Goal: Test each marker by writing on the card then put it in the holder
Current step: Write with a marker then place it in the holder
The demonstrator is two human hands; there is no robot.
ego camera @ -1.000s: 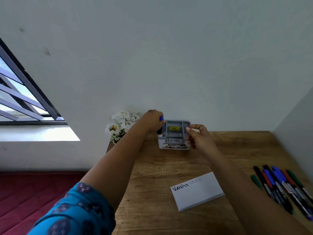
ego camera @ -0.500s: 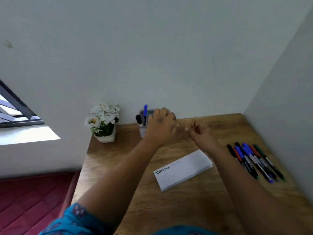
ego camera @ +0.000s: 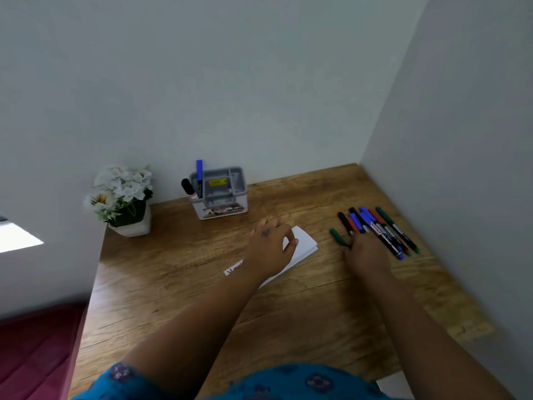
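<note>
While the wooden desk [ego camera: 173,284] takes up most of the view, the grey holder [ego camera: 220,194] sits at the back by the wall with a blue marker and a black one already in it. The white card [ego camera: 302,243] lies mid-desk under the left hand [ego camera: 269,249], fingers loosely curled, holding nothing. The right hand [ego camera: 364,252] reaches into the loose markers [ego camera: 377,229] on the right; can't tell if it's gripping one yet. They look light, stiff and slick, so I'd pinch one mid-barrel.
</note>
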